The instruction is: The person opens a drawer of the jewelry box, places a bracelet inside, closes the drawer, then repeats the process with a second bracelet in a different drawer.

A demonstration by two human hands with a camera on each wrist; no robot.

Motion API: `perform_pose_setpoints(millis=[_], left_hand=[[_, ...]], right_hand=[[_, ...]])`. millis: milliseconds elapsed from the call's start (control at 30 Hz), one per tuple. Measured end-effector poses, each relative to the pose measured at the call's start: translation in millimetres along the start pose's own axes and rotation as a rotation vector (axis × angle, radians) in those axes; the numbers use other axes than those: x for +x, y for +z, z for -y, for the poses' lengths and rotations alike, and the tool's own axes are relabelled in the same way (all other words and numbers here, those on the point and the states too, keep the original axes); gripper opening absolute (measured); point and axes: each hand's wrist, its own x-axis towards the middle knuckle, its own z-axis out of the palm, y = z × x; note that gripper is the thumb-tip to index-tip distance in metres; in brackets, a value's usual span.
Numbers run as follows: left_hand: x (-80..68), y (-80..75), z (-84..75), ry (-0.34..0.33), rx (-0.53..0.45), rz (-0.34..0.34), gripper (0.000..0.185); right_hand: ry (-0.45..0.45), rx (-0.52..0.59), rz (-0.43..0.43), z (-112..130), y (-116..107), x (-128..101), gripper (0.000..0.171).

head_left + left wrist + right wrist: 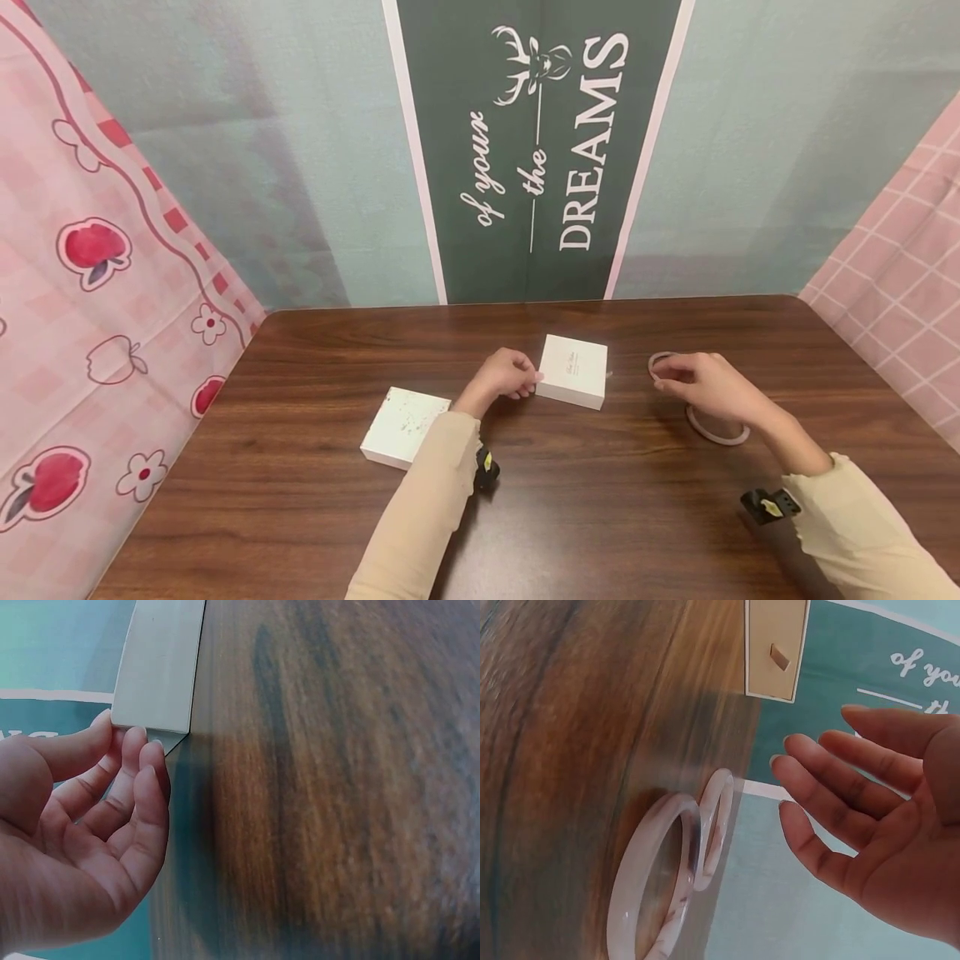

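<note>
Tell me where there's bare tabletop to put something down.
The near strip of the wooden table between the two sleeves is bare, as are the far left corner and the stretch behind the white box. It is crowded mid-table: left hand touches that box, the second white box lies left, and two bangles sit by the right hand.

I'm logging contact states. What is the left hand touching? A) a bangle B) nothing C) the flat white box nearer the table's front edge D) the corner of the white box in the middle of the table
D: the left hand has its fingertips on the corner of the white box.
</note>
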Motion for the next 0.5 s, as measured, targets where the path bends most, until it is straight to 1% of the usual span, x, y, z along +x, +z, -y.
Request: perform_pose_setpoints(millis=[100, 233, 300, 367, 500], left_hand=[[0.3, 0.1, 0.6, -0.001, -0.003, -0.004, 0.017], [-0.2, -0.1, 0.7, 0.001, -0.009, -0.002, 0.017], [-0.5, -0.3, 0.5, 0.0, -0.014, 0.001, 0.017], [-0.6, -0.5, 0.5, -0.001, -0.019, 0.004, 0.017], [-0.4, -0.2, 1.3, 0.007, -0.025, 0.004, 0.017]], right_hand=[[0.072, 0.115, 0.034, -2, -2, 1, 0.023], [0.169, 0.348, 0.084, -4, -5, 5, 0.028], [0.215, 0.441, 0.103, -5, -6, 8, 0.031], [0.252, 0.5, 0.119, -4, -7, 10, 0.033], [0.301, 0.573, 0.149, -4, -7, 15, 0.035]])
